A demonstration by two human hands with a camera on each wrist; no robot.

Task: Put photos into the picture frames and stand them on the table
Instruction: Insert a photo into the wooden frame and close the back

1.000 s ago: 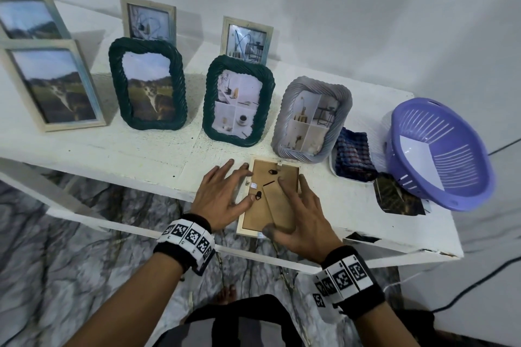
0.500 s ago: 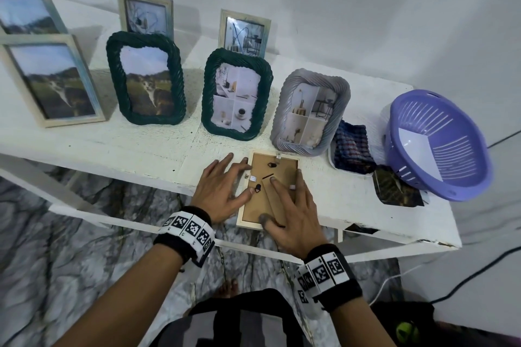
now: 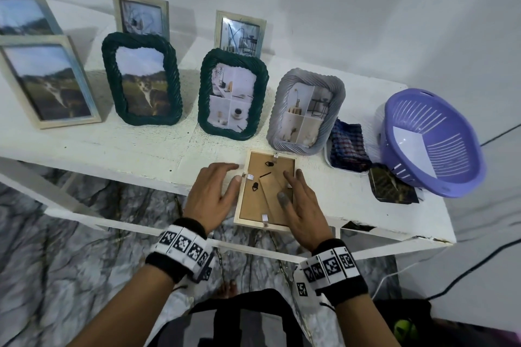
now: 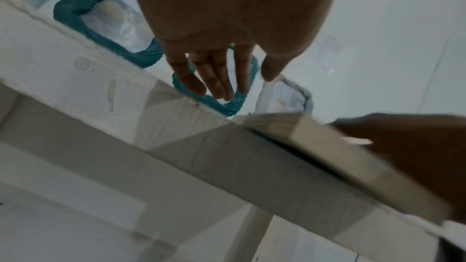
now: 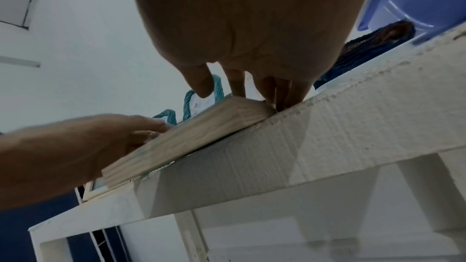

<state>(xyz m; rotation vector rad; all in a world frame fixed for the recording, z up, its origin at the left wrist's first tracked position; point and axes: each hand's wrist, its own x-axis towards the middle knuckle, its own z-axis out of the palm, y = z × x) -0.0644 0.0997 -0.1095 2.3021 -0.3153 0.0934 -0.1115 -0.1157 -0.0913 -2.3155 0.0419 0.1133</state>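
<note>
A light wooden picture frame (image 3: 253,200) lies face down at the front edge of the white table (image 3: 127,149), brown backing and folded stand up. My left hand (image 3: 225,177) lies flat on the table beside the frame's left edge, thumb touching that edge near a small clip. My right hand (image 3: 293,189) rests flat on the right side of the backing, fingers straight. In the left wrist view the left hand's fingers (image 4: 214,79) are straight above the table. In the right wrist view the right hand's fingertips (image 5: 237,87) press down on the frame (image 5: 189,136).
Several filled frames stand in two rows behind, the nearest a grey one (image 3: 307,110) and a green one (image 3: 234,93). A checked cloth (image 3: 349,146), a dark photo (image 3: 392,186) and a purple basket (image 3: 431,141) lie at the right. The frame's near end overhangs the table's front edge.
My right hand's fingers have slid toward the frame's right edge. The left hand's fingers have drawn together beside the left edge. The frame has stayed in place.
</note>
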